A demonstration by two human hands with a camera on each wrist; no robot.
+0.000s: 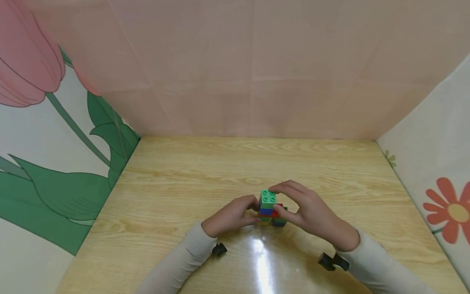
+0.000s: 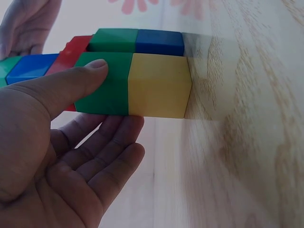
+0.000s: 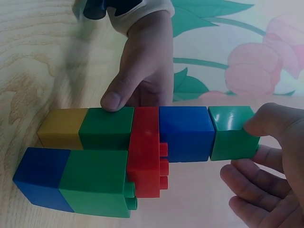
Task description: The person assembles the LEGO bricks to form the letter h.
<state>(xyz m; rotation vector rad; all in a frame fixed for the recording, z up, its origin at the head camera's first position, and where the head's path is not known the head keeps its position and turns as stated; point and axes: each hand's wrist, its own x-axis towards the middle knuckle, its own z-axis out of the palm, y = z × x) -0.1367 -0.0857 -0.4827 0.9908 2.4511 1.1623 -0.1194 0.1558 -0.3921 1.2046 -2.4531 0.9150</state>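
Note:
A small tower of toy building blocks stands on the wooden table [image 1: 191,171]. One column has a yellow block [image 2: 159,85] at the bottom with a lower green block [image 2: 103,88] on it. Beside it, a blue block [image 3: 42,175] carries another green block [image 3: 95,183]. A red block [image 3: 145,166] lies across the top, studs partly showing. Above that sit a second blue block [image 3: 185,133] and a top green block [image 3: 232,135]. My left hand [image 1: 236,212] holds the lower green block between thumb and fingers. My right hand [image 1: 312,208] pinches the top green block.
A plain pinkish backdrop [image 1: 249,73] rises behind the table. Flower-printed panels flank it, with a tulip panel [image 1: 62,183] on the left and a red-flower panel [image 1: 440,163] on the right. Dark wrist devices [image 1: 332,261] sit at the sleeves.

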